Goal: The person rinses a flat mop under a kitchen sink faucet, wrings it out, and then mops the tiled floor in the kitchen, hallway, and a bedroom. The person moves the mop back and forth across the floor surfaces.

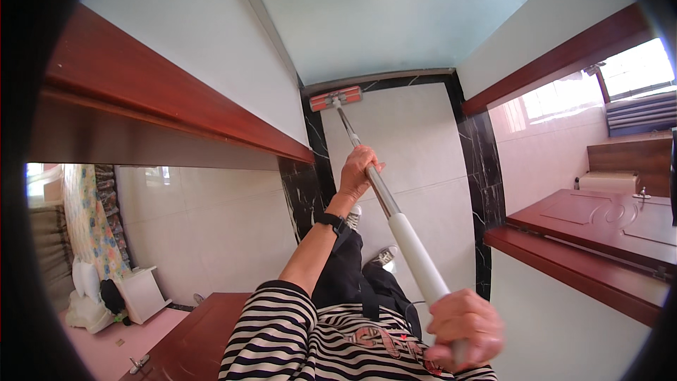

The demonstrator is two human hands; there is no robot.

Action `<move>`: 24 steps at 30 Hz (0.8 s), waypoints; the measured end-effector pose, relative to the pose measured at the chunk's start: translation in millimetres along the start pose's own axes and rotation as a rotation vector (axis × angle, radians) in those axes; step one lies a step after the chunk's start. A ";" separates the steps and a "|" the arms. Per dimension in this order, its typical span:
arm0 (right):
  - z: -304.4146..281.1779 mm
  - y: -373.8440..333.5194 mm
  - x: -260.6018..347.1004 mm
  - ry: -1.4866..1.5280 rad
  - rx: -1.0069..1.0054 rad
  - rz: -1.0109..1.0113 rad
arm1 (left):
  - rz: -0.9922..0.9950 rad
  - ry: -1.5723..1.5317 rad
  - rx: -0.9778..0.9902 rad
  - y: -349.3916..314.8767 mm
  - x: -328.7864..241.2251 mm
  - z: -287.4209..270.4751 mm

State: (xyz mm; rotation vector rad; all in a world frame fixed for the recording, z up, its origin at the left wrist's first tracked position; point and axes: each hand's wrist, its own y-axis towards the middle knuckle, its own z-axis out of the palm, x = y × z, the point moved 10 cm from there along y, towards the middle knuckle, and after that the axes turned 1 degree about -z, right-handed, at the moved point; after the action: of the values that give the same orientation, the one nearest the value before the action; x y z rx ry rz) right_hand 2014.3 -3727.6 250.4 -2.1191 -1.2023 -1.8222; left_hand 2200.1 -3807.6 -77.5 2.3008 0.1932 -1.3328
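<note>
A flat mop [386, 201] slants across the view, its pole running from my body up to the far left of the tiled floor. Partway down the metal part of the pole, my left hand [361, 168] is closed round it. My right hand [465, 329], slightly blurred, grips the white sleeve near the pole's top end. The red and grey mop head [336, 98] lies on the floor in the far left corner, over the black border tiles and beside the frosted glass panel. A dark watch is on my left wrist.
A frosted glass panel [395, 14] closes the far end. Red wooden door frames stand left and right, with open red doors [599, 215] beside them. Through the left doorway are a bed and a white nightstand [143, 295]. My shoes [384, 255] stand on pale tiles.
</note>
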 end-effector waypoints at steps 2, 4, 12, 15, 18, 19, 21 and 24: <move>-16.6 10.4 28.4 0.035 -0.071 -0.067 | -0.018 -0.035 0.020 -7.8 -27.5 11.4; -39.5 12.0 52.5 0.162 -0.094 -0.158 | -0.063 -0.043 0.101 -29.7 -47.2 22.9; -71.7 -20.3 103.0 0.268 -0.051 -0.297 | 0.024 0.095 0.087 -64.9 -120.0 16.0; -48.5 -26.9 87.8 0.178 -0.086 -0.234 | 0.064 0.080 0.023 -50.3 -103.7 8.8; -30.5 -34.5 35.7 0.125 -0.084 0.009 | 0.048 0.000 -0.040 -20.9 -51.2 19.9; -8.6 -36.4 4.5 0.205 0.001 0.126 | 0.074 0.060 -0.134 -23.6 -24.1 -17.8; 5.5 -39.9 -14.9 0.106 -0.009 -0.010 | 0.083 0.090 -0.053 -12.5 22.1 -7.6; 8.9 -51.1 -35.5 0.063 -0.002 0.001 | -0.014 0.172 0.054 -3.6 30.5 7.6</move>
State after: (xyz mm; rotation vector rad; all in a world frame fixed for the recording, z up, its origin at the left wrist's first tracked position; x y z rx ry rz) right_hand 1991.2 -3705.2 196.4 -2.0466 -1.1855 -1.8760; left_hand 2208.8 -3811.3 -107.7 2.4647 0.2321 -1.1597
